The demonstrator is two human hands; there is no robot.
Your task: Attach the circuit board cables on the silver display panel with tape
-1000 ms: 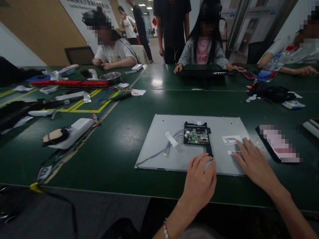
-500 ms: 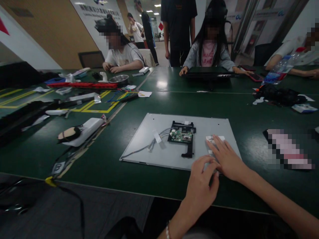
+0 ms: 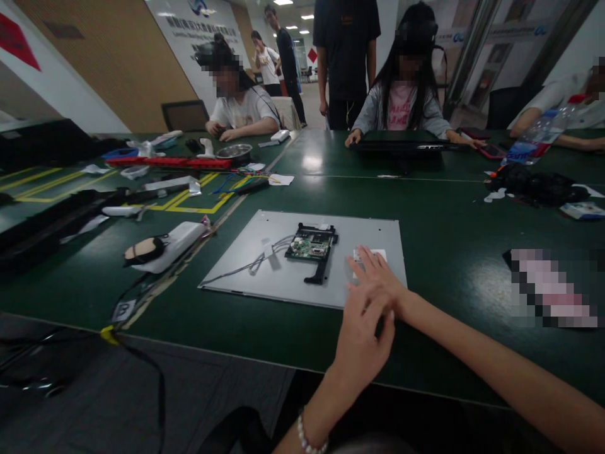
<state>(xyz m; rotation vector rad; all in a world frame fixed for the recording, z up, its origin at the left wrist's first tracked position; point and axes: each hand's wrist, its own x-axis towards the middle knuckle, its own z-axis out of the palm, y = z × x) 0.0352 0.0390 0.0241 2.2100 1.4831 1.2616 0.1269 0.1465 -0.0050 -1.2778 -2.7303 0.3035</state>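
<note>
A flat grey metal panel (image 3: 236, 277) lies on the green table in front of me. My right hand (image 3: 380, 277) rests on its right part, fingers stretched out and partly over a white label (image 3: 378, 254). My left hand (image 3: 366, 331) is just in front, at the panel's near edge. Its fingers are curled and pinched together beside the right hand; whatever may be between them is hidden. On the panel sit a green circuit board (image 3: 309, 244) in a black plastic bracket (image 3: 321, 271) and grey cables (image 3: 236, 268) running left under a piece of clear tape.
Left on the table are a white and tan object (image 3: 174, 246), a long black plastic part (image 3: 51, 217) and a red strip (image 3: 170, 162). A pixelated phone-like object (image 3: 551, 290) and a water bottle (image 3: 539, 135) are at right. Across the table, a person (image 3: 401, 101) holds a dark screen.
The grey panel, with the circuit board on it, has slid left and slightly away from me. Both hands have moved left along with it. The view has shifted a little.
</note>
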